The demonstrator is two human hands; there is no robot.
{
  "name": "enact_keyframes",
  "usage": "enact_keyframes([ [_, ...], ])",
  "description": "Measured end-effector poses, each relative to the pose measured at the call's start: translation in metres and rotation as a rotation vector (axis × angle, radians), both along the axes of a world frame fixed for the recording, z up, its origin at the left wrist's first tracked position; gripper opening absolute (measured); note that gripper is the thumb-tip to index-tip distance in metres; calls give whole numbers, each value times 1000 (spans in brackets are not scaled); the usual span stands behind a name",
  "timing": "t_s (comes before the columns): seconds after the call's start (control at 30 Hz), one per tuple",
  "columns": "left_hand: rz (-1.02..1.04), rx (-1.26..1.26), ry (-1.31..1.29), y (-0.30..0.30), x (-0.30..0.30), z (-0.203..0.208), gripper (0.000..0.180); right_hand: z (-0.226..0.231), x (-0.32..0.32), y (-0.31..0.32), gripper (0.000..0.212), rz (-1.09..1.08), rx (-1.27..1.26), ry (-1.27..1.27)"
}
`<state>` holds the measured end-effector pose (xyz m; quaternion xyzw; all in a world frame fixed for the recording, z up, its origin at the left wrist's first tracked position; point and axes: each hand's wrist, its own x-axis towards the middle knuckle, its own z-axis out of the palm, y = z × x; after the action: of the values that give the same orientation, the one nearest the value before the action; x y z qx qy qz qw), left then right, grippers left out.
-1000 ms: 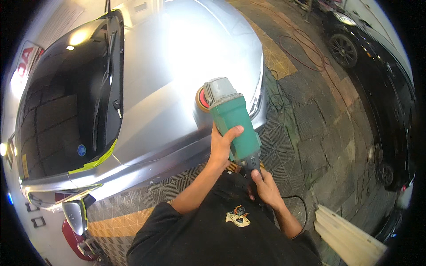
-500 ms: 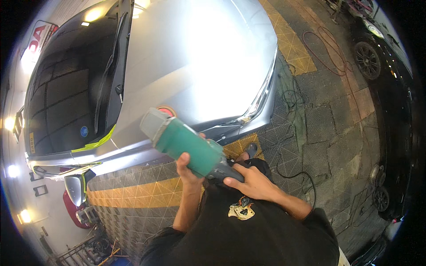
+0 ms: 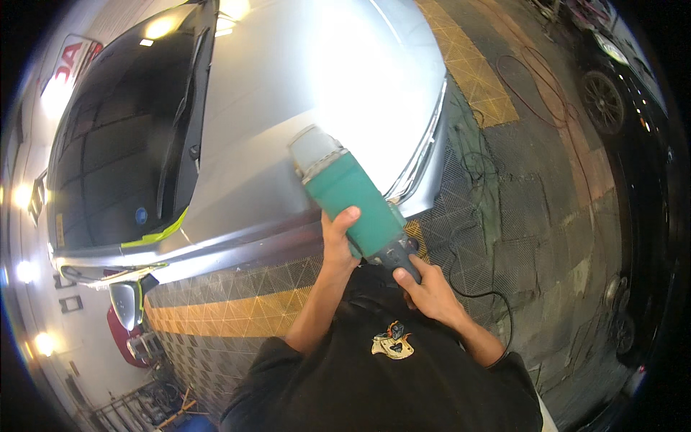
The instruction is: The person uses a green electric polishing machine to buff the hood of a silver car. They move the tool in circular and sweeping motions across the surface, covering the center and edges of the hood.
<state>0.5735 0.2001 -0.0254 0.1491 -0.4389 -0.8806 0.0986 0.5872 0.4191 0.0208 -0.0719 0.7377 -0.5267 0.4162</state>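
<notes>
A green power polisher (image 3: 354, 198) with a grey head lies out over the silver car hood (image 3: 255, 101), tilted toward the upper left. My left hand (image 3: 338, 239) is closed round the side of its green body, thumb on top. At the rear, my right hand (image 3: 433, 294) grips the dark handle. The polisher's head hides its pad, so I cannot tell whether the pad touches the hood. From the handle side, a black power cord (image 3: 504, 306) loops down beside my right forearm.
Yellow-green masking tape (image 3: 167, 229) edges the dark windshield (image 3: 122, 144). The side mirror (image 3: 127, 304) juts out at lower left. Grey and yellow floor tiles (image 3: 230, 317) surround the car. A reddish hose (image 3: 529, 72) lies on the floor, and a black car (image 3: 640, 194) stands at right.
Both hands have carried the polisher up and to the right across the hood, and its body points more steeply away from me. The reddish pad edge has gone out of sight.
</notes>
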Motion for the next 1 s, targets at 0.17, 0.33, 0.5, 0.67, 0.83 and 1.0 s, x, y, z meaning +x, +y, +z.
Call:
enact_keyframes([
  [0.17,-69,9,-91,32,-48,7,58,-27,3,10,61,-281,-172,-116],
  [0.33,-178,-72,-82,52,-89,3,55,-37,-9,16,62,-431,-257,-199],
  [0.5,-271,-132,-60,56,-111,7,53,-41,-18,8,69,-489,-221,-154],
  [0.67,-266,-39,-153,56,-86,1,71,-44,3,6,68,-501,-216,-161],
  [0.83,-284,75,-95,28,-26,8,75,-24,44,-9,63,-424,-187,-176],
  [1.0,-67,118,-136,-9,38,24,70,-7,74,-36,58,-280,-249,-220],
])
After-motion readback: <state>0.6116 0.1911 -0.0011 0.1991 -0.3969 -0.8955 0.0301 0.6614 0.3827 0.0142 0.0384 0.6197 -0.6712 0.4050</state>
